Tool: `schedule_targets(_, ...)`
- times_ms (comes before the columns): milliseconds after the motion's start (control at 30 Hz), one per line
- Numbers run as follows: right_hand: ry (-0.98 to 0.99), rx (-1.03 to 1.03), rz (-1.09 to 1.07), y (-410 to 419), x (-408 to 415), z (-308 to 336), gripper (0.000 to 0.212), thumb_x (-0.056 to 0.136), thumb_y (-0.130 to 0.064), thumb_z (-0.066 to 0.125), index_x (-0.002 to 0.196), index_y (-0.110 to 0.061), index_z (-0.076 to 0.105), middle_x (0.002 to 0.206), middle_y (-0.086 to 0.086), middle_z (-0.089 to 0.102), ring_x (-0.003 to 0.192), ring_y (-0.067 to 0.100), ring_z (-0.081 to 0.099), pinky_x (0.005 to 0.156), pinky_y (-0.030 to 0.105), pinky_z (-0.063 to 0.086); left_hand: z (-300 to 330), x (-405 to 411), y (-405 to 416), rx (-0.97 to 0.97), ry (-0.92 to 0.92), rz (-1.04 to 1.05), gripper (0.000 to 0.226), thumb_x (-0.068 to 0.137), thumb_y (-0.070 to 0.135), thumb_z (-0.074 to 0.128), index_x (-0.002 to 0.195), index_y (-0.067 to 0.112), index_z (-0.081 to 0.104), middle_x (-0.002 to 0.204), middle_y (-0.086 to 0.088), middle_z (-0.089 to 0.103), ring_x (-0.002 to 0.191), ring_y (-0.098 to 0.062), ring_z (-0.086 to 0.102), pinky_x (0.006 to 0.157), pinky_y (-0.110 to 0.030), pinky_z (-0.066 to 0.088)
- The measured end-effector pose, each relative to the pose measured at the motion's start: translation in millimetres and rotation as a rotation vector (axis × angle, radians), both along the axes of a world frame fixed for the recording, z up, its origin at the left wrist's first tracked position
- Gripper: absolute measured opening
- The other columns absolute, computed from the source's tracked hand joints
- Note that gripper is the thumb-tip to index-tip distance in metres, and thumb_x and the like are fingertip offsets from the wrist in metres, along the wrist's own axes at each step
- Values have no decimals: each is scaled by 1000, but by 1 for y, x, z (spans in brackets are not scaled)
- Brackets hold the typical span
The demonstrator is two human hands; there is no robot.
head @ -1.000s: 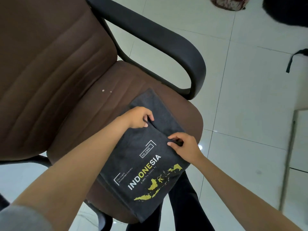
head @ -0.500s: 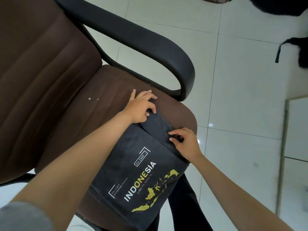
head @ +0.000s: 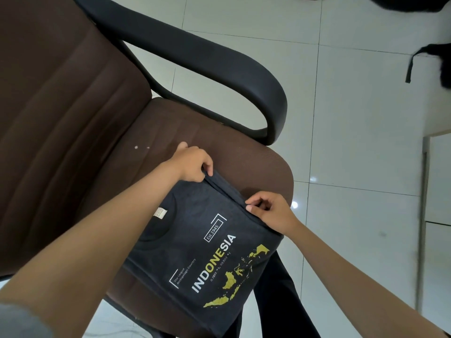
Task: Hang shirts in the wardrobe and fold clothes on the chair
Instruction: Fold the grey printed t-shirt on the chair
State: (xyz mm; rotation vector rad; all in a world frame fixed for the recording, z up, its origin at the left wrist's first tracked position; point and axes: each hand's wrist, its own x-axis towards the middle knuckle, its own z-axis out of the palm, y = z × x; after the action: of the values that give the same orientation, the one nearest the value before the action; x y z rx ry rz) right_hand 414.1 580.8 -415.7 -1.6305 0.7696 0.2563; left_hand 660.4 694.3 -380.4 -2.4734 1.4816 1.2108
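Head view: dark T-shirt (head: 207,245) on chair seat (head: 170,123), near front edge. Left hand (head: 192,164) pinches far fold corner; right hand (head: 271,212) pinches fold edge nearer front. Advice: draw edge taut between both pinches, align layers beneath fingertips, press flat, release.

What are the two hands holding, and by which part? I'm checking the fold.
Both grip the dark T-shirt on the chair seat: left hand and right hand pinch its far folded edge.
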Motion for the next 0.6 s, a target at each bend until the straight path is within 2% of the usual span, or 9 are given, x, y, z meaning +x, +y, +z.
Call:
schedule_targets(133,26,82,-26,6,0,2,13,82,-16,74,87,-24,66,77,-6,70,73,16,60,76,31,51,-2,-6,20,46,27,51,8,78,31,68,86,32,69,97,19,60,100,-4,53,95,-34,13)
schedule_targets(267,34,-10,52,11,-1,2,16,79,-19,77,87,-26,65,88,-3,68,75,15,59,77,34,52,1,-13,38,69,-54,-51,33,78,42,70,110,35,63,108,8,47,108,-11,48,96,-38,21)
schedule_targets(333,-1,-173,87,15,-5,0,17,76,-22,79,87,-25,66,92,-5,63,84,15,58,79,29,51,1,-17,46,73,-142,-90,36,81,39,67,117,33,60,111,4,46,111,-16,45,96,-38,24)
schedule_targets(400,-91,-442,114,18,-10,-3,20,72,-26,81,86,-25,67,92,-6,57,87,14,53,78,25,45,0,-20,54,37,-186,-61,28,82,36,67,109,30,63,104,5,47,110,-17,46,93,-36,25)
schedule_targets(467,-181,-667,188,22,-13,-4,22,69,-31,82,84,-23,69,89,-5,58,82,16,51,71,28,44,2,-22,59,-5,-199,-26,17,79,35,70,94,28,65,97,10,50,105,-14,46,89,-35,23)
schedule_targets(533,-223,-774,258,28,-15,-4,24,68,-35,81,85,-23,69,85,-6,61,77,18,53,65,33,45,5,-24,63,-15,-191,-9,14,77,35,72,86,28,63,93,13,55,99,-11,45,89,-36,20)
schedule_targets(600,-202,-781,272,33,-18,-5,29,68,-40,78,91,-25,69,88,-7,63,78,19,55,66,35,45,10,-25,69,-18,-156,25,14,77,34,73,83,29,62,87,15,57,94,-8,46,90,-34,17)
